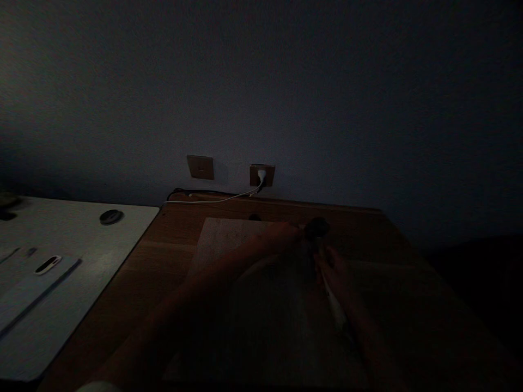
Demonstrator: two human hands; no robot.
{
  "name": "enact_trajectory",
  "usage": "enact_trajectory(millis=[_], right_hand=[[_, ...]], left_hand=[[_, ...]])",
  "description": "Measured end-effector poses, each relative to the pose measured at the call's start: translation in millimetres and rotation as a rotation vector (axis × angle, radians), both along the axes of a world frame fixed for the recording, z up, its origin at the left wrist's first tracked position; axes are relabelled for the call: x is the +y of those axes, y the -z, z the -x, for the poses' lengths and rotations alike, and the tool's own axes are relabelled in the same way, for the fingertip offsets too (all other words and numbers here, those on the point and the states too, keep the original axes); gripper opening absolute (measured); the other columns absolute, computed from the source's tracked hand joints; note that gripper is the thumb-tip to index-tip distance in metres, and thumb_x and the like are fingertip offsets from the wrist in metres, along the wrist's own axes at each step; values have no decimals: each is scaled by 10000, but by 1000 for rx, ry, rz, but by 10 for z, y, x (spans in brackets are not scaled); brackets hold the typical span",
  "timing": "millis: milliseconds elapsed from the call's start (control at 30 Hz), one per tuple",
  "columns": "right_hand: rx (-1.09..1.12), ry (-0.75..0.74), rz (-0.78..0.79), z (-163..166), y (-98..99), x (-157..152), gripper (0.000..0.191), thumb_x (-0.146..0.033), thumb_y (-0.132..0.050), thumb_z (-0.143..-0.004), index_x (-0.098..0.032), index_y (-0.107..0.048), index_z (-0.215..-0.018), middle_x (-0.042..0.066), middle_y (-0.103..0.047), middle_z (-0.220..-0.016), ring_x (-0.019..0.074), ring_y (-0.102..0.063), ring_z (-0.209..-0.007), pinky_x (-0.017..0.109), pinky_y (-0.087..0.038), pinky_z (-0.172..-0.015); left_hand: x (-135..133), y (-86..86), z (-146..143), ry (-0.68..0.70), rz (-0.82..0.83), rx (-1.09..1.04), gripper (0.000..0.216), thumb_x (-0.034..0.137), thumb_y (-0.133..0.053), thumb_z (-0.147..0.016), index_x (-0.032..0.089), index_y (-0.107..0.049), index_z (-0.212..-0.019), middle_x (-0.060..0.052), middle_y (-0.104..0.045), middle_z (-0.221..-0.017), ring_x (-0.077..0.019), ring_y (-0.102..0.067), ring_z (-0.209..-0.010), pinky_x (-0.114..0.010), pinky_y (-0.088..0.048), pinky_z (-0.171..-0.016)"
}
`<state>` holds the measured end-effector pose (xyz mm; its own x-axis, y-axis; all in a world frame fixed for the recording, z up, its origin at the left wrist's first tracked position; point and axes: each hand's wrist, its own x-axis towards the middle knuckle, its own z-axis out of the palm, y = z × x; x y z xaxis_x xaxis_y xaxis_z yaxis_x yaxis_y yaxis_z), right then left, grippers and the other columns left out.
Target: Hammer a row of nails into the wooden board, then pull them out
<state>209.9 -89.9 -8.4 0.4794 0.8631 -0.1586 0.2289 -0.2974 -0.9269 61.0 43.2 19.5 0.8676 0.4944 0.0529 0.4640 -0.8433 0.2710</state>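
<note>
The picture is very dark. My right hand (337, 272) is wrapped round the pale handle of a long tool with a dark rounded head (317, 227); it looks like a mallet, but its kind is hard to make out. From the lower left my left arm reaches across, and my left hand (286, 232) is closed close beside the dark head. Whatever its fingers hold is lost in shadow. Under both arms lies a flat, greyish rectangular board (220, 231) on the wooden table (143, 261).
A white table (85, 288) adjoins on the left, bearing a dark round object (110, 216) and a pale flat box with an oval slot (48, 265). Behind, a white plug (261, 175) sits in a wall socket, its cable (212, 201) running along the table's back edge.
</note>
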Motion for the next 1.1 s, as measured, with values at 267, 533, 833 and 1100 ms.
enact_trajectory(millis=[267,533,833,1100], right_hand=[[21,-13,-4,-45,29,6,555,-563,-658,-706,-221,-551,-1129,-91,-564,-539,149,-515,-362,263,-396,-349],[115,-49,69,-98,-72,67,479,-483,-680,-704,-239,-540,-1092,-101,-575,-500,148,-499,-311,248,-359,-309],[202,-104,-28,-51,-112,60,426,-583,-734,-663,-251,-555,-860,-98,-523,-465,101,-432,-315,222,-333,-327],[209,-127,-70,-8,-283,-99,448,-631,-784,-674,-236,-590,-758,-72,-539,-476,81,-423,-323,209,-327,-328]], left_hand=[[12,133,-101,-21,38,-32,263,131,-534,-955,161,-751,-1101,-131,-759,-1070,-225,-739,-922,-307,-578,-817],[29,393,-31,4,136,-304,239,161,-558,-959,184,-768,-1073,-91,-737,-1116,-192,-702,-990,-274,-532,-896],[78,450,-51,-92,273,-391,333,165,-592,-913,175,-629,-1244,-68,-759,-1072,-192,-709,-932,-280,-533,-836],[87,381,-28,-41,312,-407,177,141,-610,-878,152,-723,-1013,-64,-757,-1005,-184,-685,-902,-266,-505,-836]])
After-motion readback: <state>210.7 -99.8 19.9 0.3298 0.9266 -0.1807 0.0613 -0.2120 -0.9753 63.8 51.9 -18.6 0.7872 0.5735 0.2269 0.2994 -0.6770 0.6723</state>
